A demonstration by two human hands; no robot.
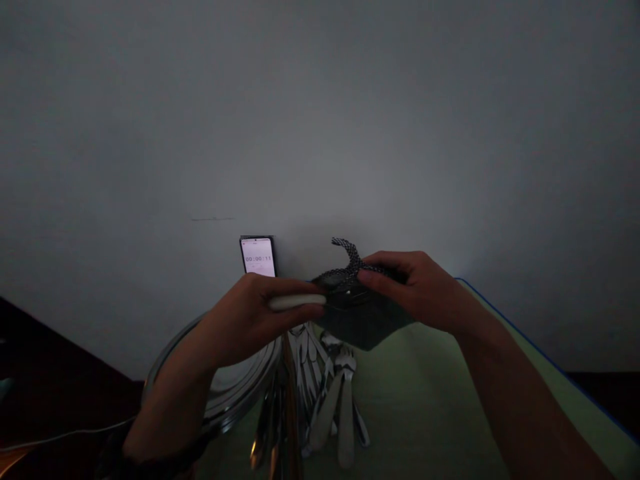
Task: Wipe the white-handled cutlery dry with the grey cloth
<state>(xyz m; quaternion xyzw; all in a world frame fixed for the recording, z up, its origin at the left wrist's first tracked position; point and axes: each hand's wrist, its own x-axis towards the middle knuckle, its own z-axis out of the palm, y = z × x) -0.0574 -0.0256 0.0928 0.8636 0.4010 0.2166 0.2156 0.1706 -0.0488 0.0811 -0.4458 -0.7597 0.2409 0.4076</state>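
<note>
Head view: a pale handle [295, 301] is clasped in the left hand's [247, 323] fingers; a dark grey cloth [367, 323] with a chequered loop is pinched by the right hand [420, 290] near the counter's [430, 400] far edge.

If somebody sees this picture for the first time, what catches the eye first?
The lit phone against the wall stands out. In front of it, the left hand grips a white handle and the right hand pinches a dark cloth. Below, spoons lie on a green mat beside a steel bowl.
</note>
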